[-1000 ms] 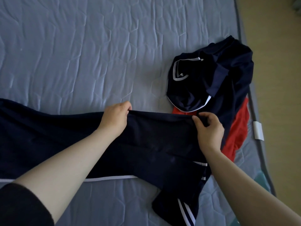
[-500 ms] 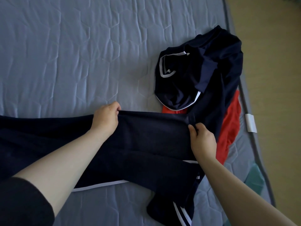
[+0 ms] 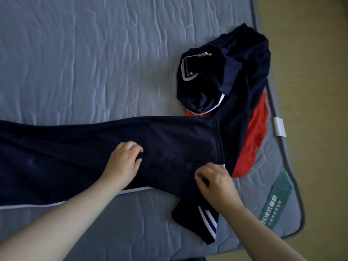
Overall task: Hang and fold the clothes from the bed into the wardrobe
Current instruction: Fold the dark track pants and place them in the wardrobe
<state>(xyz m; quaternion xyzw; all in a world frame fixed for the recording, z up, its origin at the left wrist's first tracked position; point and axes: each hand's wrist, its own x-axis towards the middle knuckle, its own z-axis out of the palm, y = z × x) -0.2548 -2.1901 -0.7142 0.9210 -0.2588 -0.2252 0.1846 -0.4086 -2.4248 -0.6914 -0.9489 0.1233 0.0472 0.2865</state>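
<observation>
Navy trousers [image 3: 75,157] spread flat across the grey mattress [image 3: 75,63], one end just beside a heap of dark clothes [image 3: 226,72] over a red garment [image 3: 254,132]. Left hand [image 3: 123,162] resting mid-cloth, fingers bent; whether gripping, cannot tell. Right hand [image 3: 214,180] near the lower edge, curled fingers pinching a fold of the same cloth

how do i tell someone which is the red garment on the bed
Start at the grey quilted mattress and go to its right edge, near the white tag. A crumpled pile of navy clothes lies there, and the red garment pokes out from under it. It is the only red cloth; the others are navy with white trim.
</observation>
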